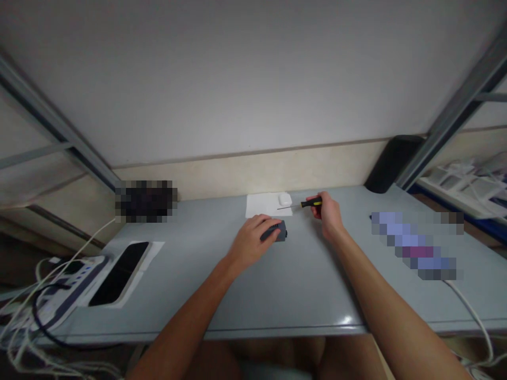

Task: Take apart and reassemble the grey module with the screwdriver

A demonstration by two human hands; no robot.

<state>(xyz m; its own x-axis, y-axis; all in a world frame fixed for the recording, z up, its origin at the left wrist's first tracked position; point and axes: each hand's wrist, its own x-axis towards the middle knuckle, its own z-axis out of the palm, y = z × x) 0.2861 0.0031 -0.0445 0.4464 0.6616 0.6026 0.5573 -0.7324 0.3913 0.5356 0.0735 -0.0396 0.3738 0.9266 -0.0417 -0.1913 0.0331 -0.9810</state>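
Note:
At the middle of the grey desk (293, 295), my left hand (253, 240) is closed around a small dark grey box-shaped device (281, 232) with slots on its top. Its far right end sticks out past my fingers. My right hand (328, 214) grips a screwdriver (311, 202) by its black and yellow handle. The thin shaft points left, over a sheet of white paper (257, 203), with the tip beyond the device and apart from it. A small white rounded case (284, 199) rests on the paper's right part.
A black phone (121, 272) lies on white paper at the left, beside a power strip (75, 287) with tangled cables. A dark cylinder (392, 163) stands at the back right. Two blurred-out objects lie at the back left and right. The wall closes off the desk's rear.

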